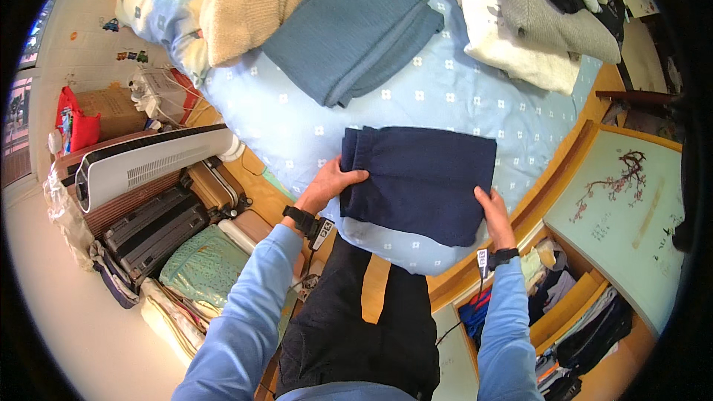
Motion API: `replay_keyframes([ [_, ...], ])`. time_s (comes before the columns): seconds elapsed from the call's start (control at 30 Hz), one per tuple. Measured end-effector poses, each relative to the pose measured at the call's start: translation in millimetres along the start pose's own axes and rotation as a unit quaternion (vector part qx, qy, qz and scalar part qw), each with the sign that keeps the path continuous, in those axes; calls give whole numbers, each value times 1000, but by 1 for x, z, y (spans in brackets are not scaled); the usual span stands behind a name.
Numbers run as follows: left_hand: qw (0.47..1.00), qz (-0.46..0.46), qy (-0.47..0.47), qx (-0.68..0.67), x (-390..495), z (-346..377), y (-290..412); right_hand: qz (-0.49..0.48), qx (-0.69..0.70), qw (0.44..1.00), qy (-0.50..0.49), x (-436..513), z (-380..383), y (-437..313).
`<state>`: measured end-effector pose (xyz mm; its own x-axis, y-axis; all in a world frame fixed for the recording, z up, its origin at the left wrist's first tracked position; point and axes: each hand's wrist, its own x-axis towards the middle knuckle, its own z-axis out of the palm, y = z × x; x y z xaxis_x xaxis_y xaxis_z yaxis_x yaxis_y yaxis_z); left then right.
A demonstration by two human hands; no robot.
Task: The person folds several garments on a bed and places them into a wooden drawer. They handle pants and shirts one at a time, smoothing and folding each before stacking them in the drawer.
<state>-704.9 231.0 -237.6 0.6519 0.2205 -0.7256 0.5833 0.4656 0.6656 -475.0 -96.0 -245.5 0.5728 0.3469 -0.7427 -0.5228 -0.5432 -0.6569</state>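
Note:
A folded navy blue garment (420,181) lies at the near edge of the bed, held at both sides. My left hand (331,184) grips its left side, the thumb on top and the fingers hidden beneath. On the opposite side, my right hand (494,211) holds the right edge, thumb on the cloth. Just beyond it, a folded teal-blue garment (353,33) rests on the light blue bedsheet (457,108), which has small white flowers. Each wrist wears a black strap with a small tagged device and a cable.
Beige knitwear (248,8), a white garment (501,44) and a grey garment (551,16) lie at the back of the bed. Suitcases (156,231) and a long white appliance (159,161) stand at left. An open cabinet (579,312) stuffed with clothes is at right, beside a painted panel (618,211).

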Motion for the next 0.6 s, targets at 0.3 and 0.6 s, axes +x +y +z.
replay_keyframes([
  [0.3, 865, 184, 299, 358, 29, -48, 70, -67, 48, 991, 101, -17, -21, 31],
  [0.6, 622, 350, 357, 603, 128, -6, 134, -98, 30, 979, 175, -36, -7, 32],
])
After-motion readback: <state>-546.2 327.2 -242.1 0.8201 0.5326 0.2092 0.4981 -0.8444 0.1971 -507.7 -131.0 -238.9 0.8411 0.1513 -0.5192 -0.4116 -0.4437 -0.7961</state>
